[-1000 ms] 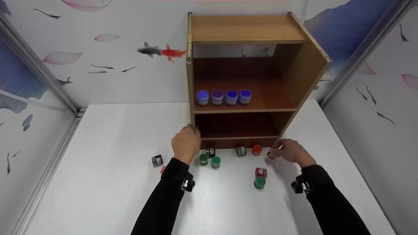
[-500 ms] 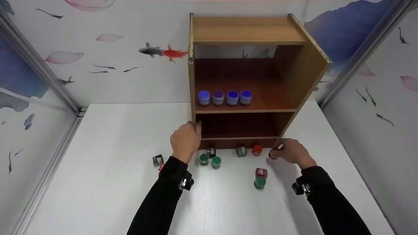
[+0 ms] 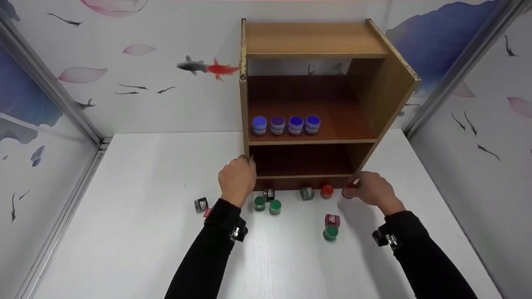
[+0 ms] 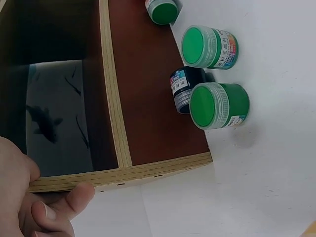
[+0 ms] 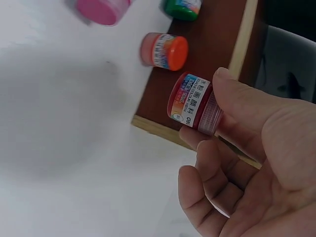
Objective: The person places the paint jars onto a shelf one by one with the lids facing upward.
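My right hand (image 3: 372, 189) pinches a small dark red paint jar (image 5: 191, 103) between thumb and fingers, near the lower right corner of a wooden shelf unit (image 3: 314, 182). In the right wrist view the jar's label faces the camera, and the other fingers are loosely bent. My left hand (image 3: 237, 179) grips the front edge of the unit's left side panel (image 4: 163, 170), fingers on the outer side. Close to that hand, two green jars (image 4: 219, 106) and a dark jar (image 4: 185, 81) lie at the unit's base. An orange-red jar (image 5: 164, 51) is beside the held one.
Several blue and purple jars (image 3: 295, 125) stand in a row on the middle shelf. A grey-green jar (image 3: 307, 193) lies by the base. Nearer on the white table are a magenta jar (image 3: 332, 220) and a green jar (image 3: 330, 233). A dark jar (image 3: 201, 204) lies left of my left sleeve.
My right hand has moved slightly up with the dark red jar, which has turned in the fingers. My left hand stays on the side panel.
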`<state>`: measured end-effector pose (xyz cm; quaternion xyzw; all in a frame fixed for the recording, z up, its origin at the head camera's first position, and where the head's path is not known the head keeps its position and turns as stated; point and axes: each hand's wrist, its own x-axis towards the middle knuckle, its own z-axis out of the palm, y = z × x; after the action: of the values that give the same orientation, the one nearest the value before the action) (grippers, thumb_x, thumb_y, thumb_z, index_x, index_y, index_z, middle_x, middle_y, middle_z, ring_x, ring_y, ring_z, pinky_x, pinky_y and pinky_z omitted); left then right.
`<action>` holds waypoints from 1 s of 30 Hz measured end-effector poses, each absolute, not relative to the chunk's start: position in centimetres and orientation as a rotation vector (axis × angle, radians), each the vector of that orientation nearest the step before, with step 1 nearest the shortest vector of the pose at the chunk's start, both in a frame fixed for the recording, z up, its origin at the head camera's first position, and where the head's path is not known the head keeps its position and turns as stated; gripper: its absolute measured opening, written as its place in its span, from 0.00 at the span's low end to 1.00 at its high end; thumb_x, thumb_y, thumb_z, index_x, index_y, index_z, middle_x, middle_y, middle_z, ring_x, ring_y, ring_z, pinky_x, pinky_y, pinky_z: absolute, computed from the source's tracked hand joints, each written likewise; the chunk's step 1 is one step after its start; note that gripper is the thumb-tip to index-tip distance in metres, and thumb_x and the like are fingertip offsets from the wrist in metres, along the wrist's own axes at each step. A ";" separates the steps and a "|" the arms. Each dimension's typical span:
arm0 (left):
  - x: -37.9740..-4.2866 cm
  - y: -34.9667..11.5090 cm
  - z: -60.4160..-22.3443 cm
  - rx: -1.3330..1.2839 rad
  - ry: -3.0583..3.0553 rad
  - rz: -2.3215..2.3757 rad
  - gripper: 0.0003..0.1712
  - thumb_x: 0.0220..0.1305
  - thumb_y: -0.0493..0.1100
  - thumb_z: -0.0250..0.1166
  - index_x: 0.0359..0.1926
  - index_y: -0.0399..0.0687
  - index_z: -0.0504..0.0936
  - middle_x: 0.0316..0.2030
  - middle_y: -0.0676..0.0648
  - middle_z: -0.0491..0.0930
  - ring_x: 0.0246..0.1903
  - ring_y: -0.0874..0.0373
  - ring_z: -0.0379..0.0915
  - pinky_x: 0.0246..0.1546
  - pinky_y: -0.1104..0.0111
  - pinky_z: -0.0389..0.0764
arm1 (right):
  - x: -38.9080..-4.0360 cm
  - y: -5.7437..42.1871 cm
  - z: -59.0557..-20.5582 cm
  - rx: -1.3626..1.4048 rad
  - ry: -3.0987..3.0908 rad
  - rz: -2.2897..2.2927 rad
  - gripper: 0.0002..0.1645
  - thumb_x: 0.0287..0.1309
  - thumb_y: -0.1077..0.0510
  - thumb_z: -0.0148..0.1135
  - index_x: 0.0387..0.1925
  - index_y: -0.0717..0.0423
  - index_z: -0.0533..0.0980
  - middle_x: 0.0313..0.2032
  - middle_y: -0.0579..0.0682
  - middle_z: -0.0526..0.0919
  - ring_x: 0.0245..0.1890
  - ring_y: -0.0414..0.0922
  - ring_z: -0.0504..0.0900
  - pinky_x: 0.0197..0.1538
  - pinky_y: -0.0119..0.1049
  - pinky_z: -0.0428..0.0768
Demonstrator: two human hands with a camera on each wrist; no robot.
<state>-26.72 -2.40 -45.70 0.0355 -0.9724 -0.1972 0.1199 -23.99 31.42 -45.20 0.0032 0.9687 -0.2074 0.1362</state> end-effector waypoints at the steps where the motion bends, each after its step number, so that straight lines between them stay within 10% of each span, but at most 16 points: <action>1: -26.7 -2.4 -45.7 0.104 -2.844 -0.580 0.27 0.74 0.54 0.48 0.32 0.40 0.83 0.22 0.43 0.83 0.21 0.50 0.81 0.20 0.59 0.79 | -24.0 31.3 -44.8 0.005 2.811 -0.599 0.21 0.56 0.49 0.69 0.45 0.58 0.80 0.36 0.56 0.84 0.33 0.48 0.78 0.30 0.35 0.73; 30: -26.8 -2.4 -46.1 0.074 -2.805 -0.597 0.27 0.75 0.53 0.47 0.28 0.41 0.81 0.20 0.42 0.82 0.18 0.48 0.80 0.18 0.56 0.78 | -22.1 28.8 -32.3 -0.195 3.034 -0.534 0.21 0.57 0.46 0.68 0.47 0.55 0.81 0.37 0.56 0.85 0.35 0.50 0.78 0.32 0.37 0.71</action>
<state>-26.78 -2.38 -46.08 0.0255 -0.9687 -0.2061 0.1359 -22.14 28.76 -32.26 -0.0632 0.9825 -0.1730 0.0275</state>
